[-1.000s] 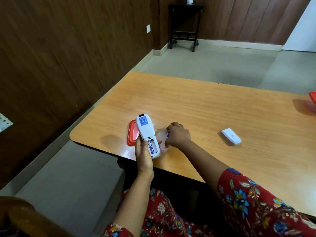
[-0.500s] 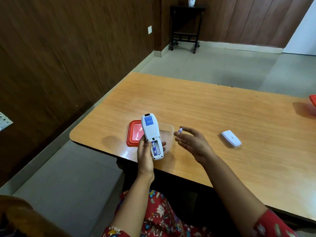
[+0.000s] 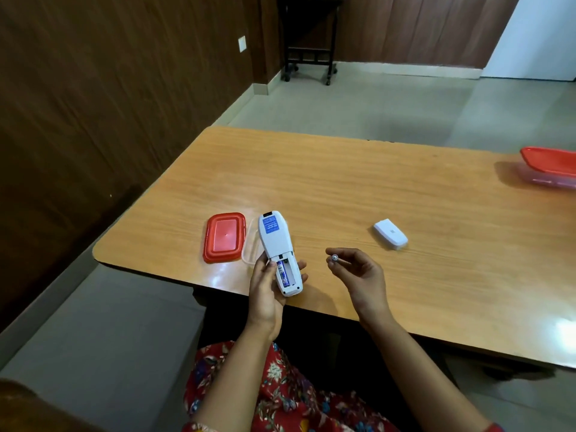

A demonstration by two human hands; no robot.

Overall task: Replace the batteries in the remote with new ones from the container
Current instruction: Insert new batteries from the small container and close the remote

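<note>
A fresh battery [image 3: 334, 258], lifted from the container [image 3: 251, 244], is being pinched in the right hand [image 3: 358, 275]; the remote [image 3: 278, 251] (one slot empty) is being clasped by the left hand [image 3: 265, 291], awaiting insertion.

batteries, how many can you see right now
2: one battery sits in the left slot of the remote held by the left hand; another battery is pinched in the right hand. The clear container behind the remote may hide more.
</note>
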